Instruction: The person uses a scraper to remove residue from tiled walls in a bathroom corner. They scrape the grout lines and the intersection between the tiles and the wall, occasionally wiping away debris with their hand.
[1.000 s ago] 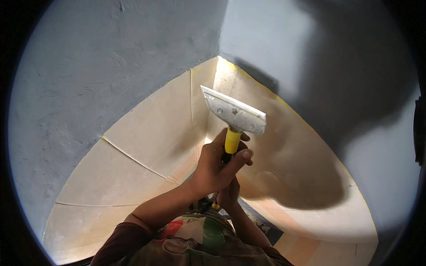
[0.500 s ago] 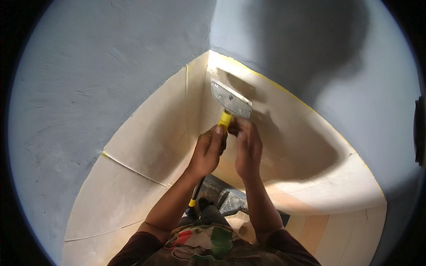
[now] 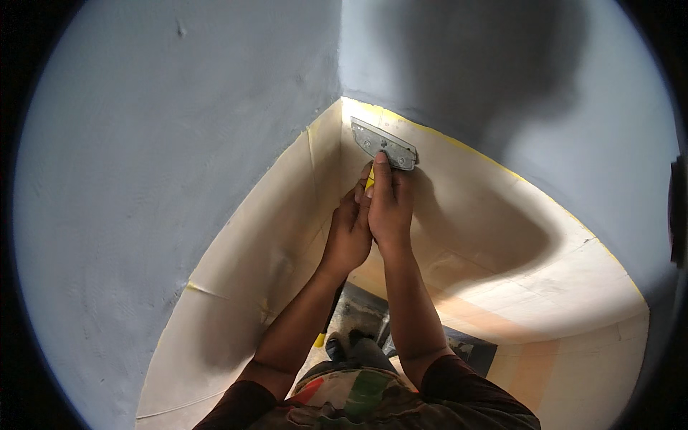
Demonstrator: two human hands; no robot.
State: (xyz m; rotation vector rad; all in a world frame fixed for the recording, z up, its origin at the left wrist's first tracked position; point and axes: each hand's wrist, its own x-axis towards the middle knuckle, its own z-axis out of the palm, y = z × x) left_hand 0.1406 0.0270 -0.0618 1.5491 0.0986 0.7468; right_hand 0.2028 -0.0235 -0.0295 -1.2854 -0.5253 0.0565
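Gripping a scraper (image 3: 385, 143) by its black-and-yellow handle (image 3: 370, 179), with left hand (image 3: 350, 233) closed around it lower down, right hand (image 3: 391, 211) wrapped higher, and one right digit on the broad metal head (image 3: 368, 136) just beyond. Leaving open pale wall (image 3: 502, 222) to the right, with the inner corner (image 3: 341, 140) near on the left and a yellow strip (image 3: 377, 110) edging the top. Pointing head-first away, with long axis slanting up and slightly rightward toward the grey wall (image 3: 616, 115).

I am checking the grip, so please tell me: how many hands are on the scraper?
2. The left hand is lower on the wide-blade scraper; the right hand is nearer its metal head. The grip is partly hidden; no other hand shows.
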